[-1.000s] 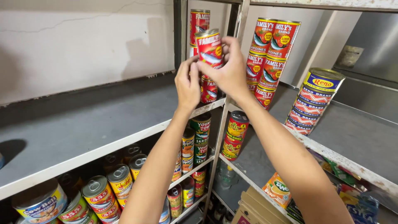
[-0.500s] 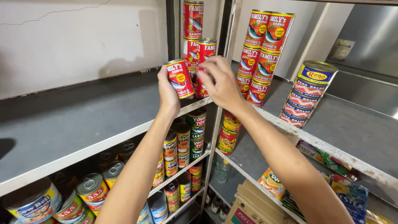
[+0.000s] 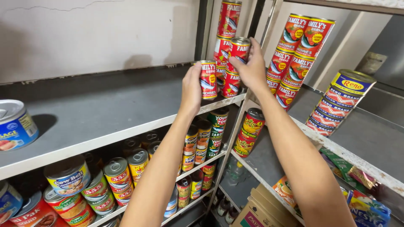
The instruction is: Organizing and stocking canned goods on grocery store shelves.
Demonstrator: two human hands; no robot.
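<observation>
Two red cans, one per hand: left hand point(image 3: 191, 90) grips one can point(image 3: 208, 80), right hand point(image 3: 252, 69) clutches another can point(image 3: 238, 54) over the grey shelf point(image 3: 105, 113).

Blue can point(image 3: 16, 125) cut off by left edge.

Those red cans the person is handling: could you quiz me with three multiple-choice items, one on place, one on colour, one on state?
1. Where is the can in the left hand?
A. Over the grey shelf's right end
B. In a cardboard box
C. On the floor

2. What is the main colour of that left-hand can?
A. Green
B. Red
C. White

3. How is the right hand engaged?
A. Hanging free
B. Pressed flat on the wall
C. Gripping a can

Answers: 1 A, it is at the shelf's right end; 2 B, red label; 3 C, fingers wrap it.
</observation>
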